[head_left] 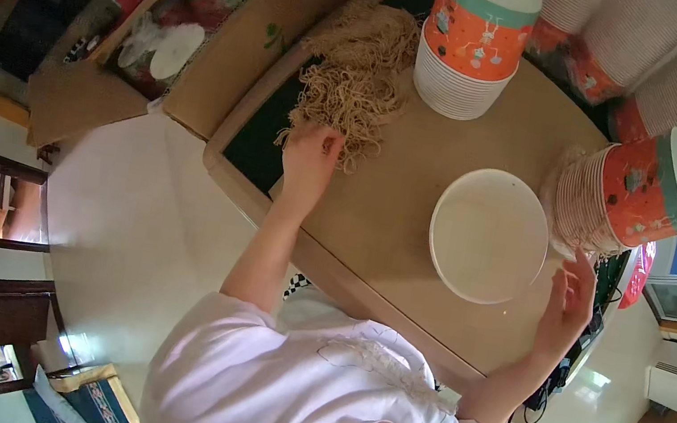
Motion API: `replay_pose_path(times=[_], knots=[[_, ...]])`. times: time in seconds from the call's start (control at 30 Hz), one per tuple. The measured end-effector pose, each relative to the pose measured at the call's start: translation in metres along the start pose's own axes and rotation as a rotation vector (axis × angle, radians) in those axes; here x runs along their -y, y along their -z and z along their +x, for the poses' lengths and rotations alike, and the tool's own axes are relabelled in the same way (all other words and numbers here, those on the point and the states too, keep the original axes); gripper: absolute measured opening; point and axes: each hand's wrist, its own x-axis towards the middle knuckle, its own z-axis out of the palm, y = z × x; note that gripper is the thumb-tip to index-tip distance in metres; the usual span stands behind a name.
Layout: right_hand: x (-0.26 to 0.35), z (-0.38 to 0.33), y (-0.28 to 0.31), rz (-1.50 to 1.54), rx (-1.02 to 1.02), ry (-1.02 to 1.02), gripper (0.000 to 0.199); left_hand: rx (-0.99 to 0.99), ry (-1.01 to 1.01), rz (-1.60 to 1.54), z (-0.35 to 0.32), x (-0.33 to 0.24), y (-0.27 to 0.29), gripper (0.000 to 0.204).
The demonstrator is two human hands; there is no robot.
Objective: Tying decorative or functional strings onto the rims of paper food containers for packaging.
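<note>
My left hand (311, 161) is at the near edge of a tangled pile of tan twine (355, 92), its fingers curled together on the loose strands. My right hand (572, 298) is raised at the table's right side with fingers apart and nothing visible in it. Between my hands a white paper bowl (488, 238) stands with its opening up. Just beyond my right hand lies a tilted stack of bowls (630, 200) with orange and green printed sides and tan strands around its rims. A similar stack (477, 41) stands upside down behind the bowl.
More stacked bowls (630, 46) fill the table's far right. An opened cardboard box (243, 32) with white and red packages stands against the table's left side. The brown tabletop (390, 230) has a raised front edge. Dark cables (541, 397) hang off its right side.
</note>
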Motion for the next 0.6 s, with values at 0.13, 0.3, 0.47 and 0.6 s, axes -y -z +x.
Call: replay_pose_path(times=[0.13, 0.3, 0.47, 0.6], knots=[[0.005, -0.012, 0.01, 0.021, -0.055, 0.001, 0.032, 0.06, 0.054, 0.004, 0.012, 0.002, -0.001, 0.006], [0.008, -0.018, 0.016, 0.08, -0.077, -0.001, 0.029, 0.286, 0.25, -0.203, 0.019, 0.03, 0.009, 0.01], [0.007, -0.021, 0.018, 0.112, -0.088, 0.079, 0.027, -0.167, 0.067, -0.912, 0.051, -0.015, 0.067, 0.009], [0.017, -0.026, 0.014, 0.151, -0.103, 0.119, 0.024, -0.379, -0.194, -0.88, 0.086, -0.067, 0.12, 0.008]])
